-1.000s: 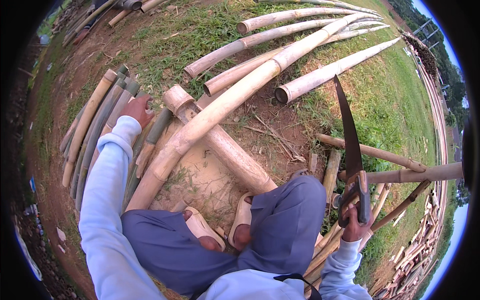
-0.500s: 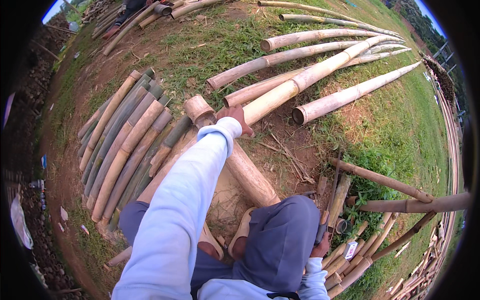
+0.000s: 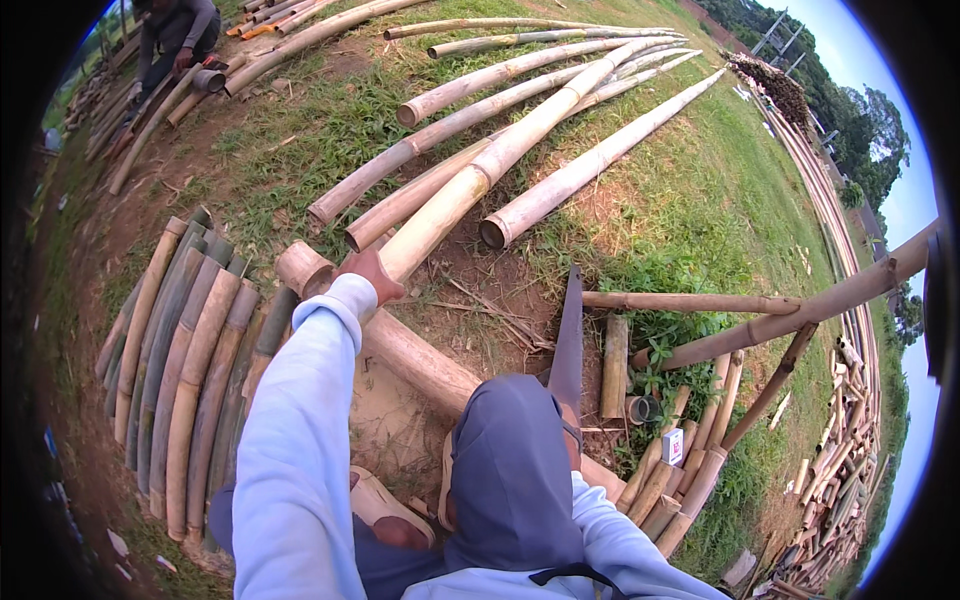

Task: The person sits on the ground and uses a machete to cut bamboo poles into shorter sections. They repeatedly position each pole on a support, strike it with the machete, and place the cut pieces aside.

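Note:
My left hand grips the near end of a long, pale bamboo pole, which stretches away over other poles. Beneath that hand lies a thick bamboo log, notched close to its far end, running back toward my knee. Beside my right knee, my right hand is closed on a handsaw. The saw's broad dark blade points up and away from me; the knee hides the handle and most of the fingers. The blade is apart from the pole.
Cut bamboo lengths lie side by side at left. Several long poles spread over the grass ahead. At right are a bamboo frame, shorter pieces and a small white box. Another person works far left.
My view has swung to the right, bringing the other person further into sight. The handsaw has come up and forward beside my knee. My left hand still grips the pole.

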Action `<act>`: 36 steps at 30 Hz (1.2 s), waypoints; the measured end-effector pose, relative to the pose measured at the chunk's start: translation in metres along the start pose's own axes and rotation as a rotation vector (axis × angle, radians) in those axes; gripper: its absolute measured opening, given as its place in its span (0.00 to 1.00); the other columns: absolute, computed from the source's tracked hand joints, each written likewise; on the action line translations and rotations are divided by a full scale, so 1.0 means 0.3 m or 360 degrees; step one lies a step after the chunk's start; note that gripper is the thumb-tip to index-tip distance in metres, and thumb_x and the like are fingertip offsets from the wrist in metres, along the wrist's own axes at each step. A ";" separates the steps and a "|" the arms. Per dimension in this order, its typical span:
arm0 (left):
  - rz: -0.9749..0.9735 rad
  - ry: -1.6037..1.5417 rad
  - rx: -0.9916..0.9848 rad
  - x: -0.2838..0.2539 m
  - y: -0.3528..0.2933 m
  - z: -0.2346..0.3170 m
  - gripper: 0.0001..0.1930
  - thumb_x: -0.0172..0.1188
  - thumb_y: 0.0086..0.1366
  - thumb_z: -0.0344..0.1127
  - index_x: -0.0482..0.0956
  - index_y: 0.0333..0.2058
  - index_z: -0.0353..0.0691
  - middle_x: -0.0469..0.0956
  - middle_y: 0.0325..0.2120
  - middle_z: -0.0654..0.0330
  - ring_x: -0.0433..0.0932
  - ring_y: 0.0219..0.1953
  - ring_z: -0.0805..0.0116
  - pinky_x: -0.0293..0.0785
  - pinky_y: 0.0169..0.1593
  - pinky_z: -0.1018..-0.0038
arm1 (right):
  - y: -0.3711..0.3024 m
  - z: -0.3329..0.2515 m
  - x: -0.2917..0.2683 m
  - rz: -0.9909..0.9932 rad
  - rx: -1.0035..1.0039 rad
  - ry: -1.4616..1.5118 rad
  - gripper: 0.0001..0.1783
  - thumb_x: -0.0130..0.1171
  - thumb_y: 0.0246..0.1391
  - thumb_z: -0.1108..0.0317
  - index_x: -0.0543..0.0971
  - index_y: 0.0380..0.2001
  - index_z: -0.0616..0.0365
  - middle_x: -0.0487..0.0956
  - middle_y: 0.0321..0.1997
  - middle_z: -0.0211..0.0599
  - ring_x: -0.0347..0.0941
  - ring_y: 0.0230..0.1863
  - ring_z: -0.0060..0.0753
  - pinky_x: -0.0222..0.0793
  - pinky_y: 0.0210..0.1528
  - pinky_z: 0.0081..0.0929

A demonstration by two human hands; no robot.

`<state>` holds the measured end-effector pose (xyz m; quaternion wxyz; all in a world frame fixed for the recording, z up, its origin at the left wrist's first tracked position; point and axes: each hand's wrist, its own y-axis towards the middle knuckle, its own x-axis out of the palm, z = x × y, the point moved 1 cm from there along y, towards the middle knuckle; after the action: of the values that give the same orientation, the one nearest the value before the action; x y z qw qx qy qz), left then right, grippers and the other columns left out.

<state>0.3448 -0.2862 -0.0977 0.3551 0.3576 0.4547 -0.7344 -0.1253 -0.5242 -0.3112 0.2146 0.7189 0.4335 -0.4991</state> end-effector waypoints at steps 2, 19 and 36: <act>0.0022 -0.0051 0.0085 -0.036 -0.072 -0.021 0.39 0.76 0.45 0.50 0.77 0.53 0.31 0.81 0.51 0.42 0.80 0.55 0.47 0.75 0.61 0.60 | -0.001 0.003 0.010 -0.0048 -0.0012 -0.0015 0.25 0.53 0.68 0.54 0.78 0.56 0.66 0.80 0.54 0.52 0.75 0.56 0.50 0.67 0.61 0.38; -0.0114 -0.0134 -0.0482 0.025 -1.272 -1.316 0.42 0.80 0.36 0.38 0.76 0.56 0.40 0.83 0.47 0.45 0.81 0.52 0.43 0.75 0.59 0.60 | -0.007 0.082 0.022 -0.0278 -0.0089 -0.0046 0.26 0.56 0.66 0.55 0.78 0.56 0.66 0.82 0.53 0.49 0.77 0.54 0.45 0.70 0.59 0.36; 0.1155 0.0087 -0.0463 0.609 -1.550 -1.088 0.30 0.70 0.54 0.34 0.74 0.57 0.42 0.75 0.52 0.52 0.73 0.56 0.48 0.67 0.62 0.56 | 0.257 0.153 -0.325 -0.0291 0.0054 0.1010 0.24 0.67 0.57 0.61 0.79 0.53 0.66 0.84 0.42 0.44 0.83 0.41 0.38 0.79 0.44 0.33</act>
<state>-0.0727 0.1342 -0.1681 0.6266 0.4605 0.4072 -0.4792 -0.0975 -0.6392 -0.2515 0.0112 0.8002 0.5331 -0.2746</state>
